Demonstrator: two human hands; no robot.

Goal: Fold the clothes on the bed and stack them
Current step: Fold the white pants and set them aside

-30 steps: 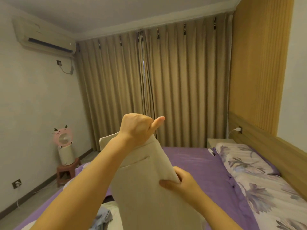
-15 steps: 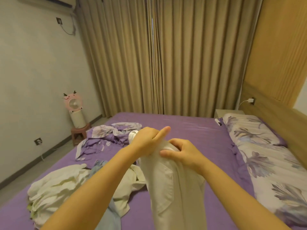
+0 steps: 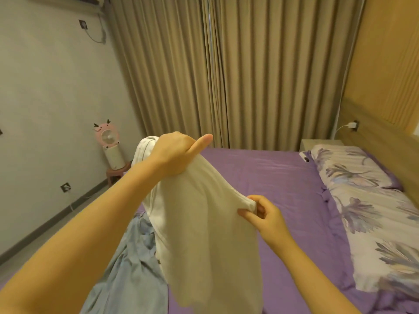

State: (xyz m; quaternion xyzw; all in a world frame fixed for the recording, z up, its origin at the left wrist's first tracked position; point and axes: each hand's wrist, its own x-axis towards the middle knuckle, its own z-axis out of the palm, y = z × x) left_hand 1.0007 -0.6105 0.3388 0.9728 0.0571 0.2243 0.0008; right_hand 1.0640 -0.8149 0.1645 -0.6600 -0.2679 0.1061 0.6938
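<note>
A cream-white garment (image 3: 204, 234) hangs in the air over the purple bed (image 3: 272, 177). My left hand (image 3: 176, 152) grips its top edge in a fist, thumb sticking out. My right hand (image 3: 263, 214) pinches the garment's right edge lower down and pulls it sideways. A light blue garment (image 3: 129, 268) lies crumpled on the bed below my left forearm, partly hidden by the arm and the white cloth.
A flowered pillow and quilt (image 3: 371, 214) lie along the bed's right side by the wooden headboard (image 3: 385, 141). A pink fan (image 3: 108, 141) stands on a small stool (image 3: 116, 173) by the left wall. Beige curtains (image 3: 226, 75) hang behind the bed.
My hands were together at the garment's top; now the left hand has lifted it higher and the right hand has slid down and out along the edge. The view has shifted up slightly.
</note>
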